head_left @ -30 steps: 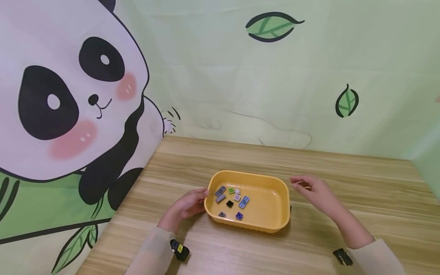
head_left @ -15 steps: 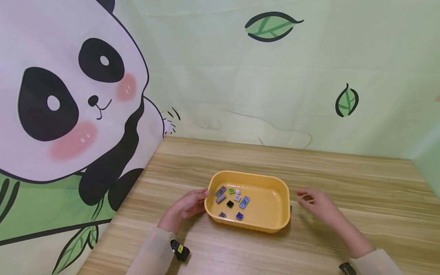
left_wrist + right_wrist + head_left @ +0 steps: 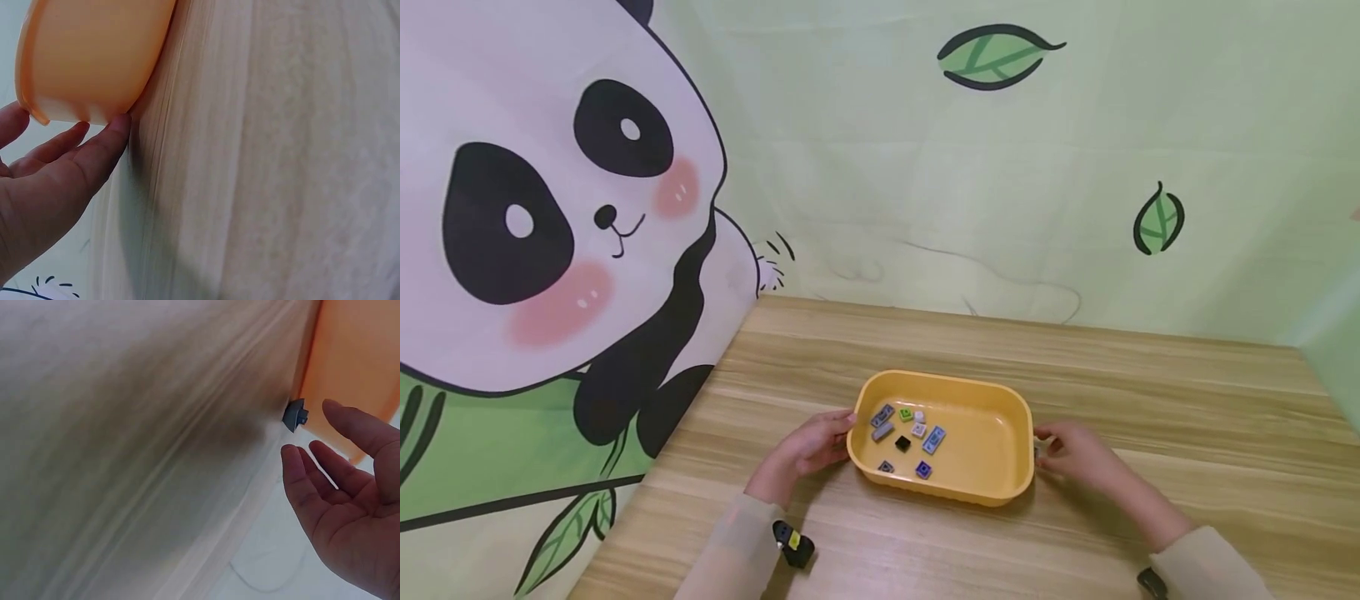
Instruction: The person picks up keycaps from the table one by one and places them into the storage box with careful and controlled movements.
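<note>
A yellow plastic basin [image 3: 944,490] stands on the table with several small toy bricks on the left of its floor. My left hand [image 3: 811,443] rests its fingertips against the basin's left end; in the left wrist view the fingers [image 3: 103,153] touch its end wall without wrapping round it. Just past the basin's right end is my right hand [image 3: 1081,454], thumb and fingers spread apart and holding nothing. A small dark grey brick [image 3: 295,416] lies on the table beside the basin wall, close in front of the right fingertips; in the head view it is mostly hidden.
In the basin are a lime brick [image 3: 906,413], a black one [image 3: 902,444], a dark blue one [image 3: 923,469], a light blue one [image 3: 934,439] and several grey and white pieces. The wooden table [image 3: 1210,400] meets a printed cloth wall [image 3: 850,167] behind and at left.
My right hand has first drawn back from beside the basin's upper right rim, then come lower and closer to the grey brick. The left hand and basin stay put.
</note>
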Demonstrator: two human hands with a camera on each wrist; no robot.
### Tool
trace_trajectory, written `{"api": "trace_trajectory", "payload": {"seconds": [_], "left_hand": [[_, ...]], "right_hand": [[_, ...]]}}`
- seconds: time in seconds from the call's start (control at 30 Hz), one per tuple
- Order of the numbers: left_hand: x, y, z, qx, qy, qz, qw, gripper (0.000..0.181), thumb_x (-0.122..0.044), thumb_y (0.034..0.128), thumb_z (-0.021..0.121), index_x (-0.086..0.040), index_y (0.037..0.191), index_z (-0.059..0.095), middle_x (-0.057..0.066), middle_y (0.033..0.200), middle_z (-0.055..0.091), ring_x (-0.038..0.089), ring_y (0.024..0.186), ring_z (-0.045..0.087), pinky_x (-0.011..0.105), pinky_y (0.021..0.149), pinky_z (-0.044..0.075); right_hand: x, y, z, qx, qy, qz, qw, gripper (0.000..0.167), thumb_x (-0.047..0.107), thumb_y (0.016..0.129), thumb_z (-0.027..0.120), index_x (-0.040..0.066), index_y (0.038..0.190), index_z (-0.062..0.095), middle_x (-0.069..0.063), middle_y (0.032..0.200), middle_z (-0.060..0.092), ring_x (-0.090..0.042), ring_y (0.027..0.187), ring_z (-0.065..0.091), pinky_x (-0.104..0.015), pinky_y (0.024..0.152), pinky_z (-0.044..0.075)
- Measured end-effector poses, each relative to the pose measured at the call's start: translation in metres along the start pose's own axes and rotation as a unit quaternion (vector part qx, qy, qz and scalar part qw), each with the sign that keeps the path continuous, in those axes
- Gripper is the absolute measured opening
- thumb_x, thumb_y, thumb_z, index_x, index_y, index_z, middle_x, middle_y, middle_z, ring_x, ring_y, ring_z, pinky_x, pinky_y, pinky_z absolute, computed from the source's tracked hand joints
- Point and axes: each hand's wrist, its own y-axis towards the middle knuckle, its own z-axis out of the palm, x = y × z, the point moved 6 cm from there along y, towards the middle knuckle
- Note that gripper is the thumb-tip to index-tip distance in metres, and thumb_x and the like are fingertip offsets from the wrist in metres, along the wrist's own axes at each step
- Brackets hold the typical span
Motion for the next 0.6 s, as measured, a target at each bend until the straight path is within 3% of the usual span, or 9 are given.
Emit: {"api": "trace_trajectory", "payload": {"seconds": [0.3,0.6], "left_hand": [[-0.001,0.002,0.001,-0.004,-0.002,-0.002,1.0000,0.056,-0.018,0.1112,0.035,0.013,0.156,0.022,0.032,0.160,0.035,0.015,0.123,0.056,0.050,0.122,0.035],[0.001,0.002,-0.001,-0.004,-0.005,-0.001,1.0000,0.058,-0.020,0.1108,0.038,0.012,0.156,0.023,0.031,0.158,0.038,0.011,0.117,0.057,0.047,0.121,0.038]], "right_hand": [[-0.003,0.009,0.007,0.001,-0.007,-0.015,0.9999,0.034,-0.002,0.077,0.073,-0.011,0.109,0.069,-0.014,0.093,0.069,-0.012,0.077,0.058,-0.022,0.064,0.047],[-0.004,0.015,0.011,-0.004,-0.047,-0.026,0.9986,0.015,0.002,0.077,0.075,0.001,0.091,0.069,-0.006,0.083,0.066,-0.011,0.074,0.054,-0.025,0.065,0.045]]}}
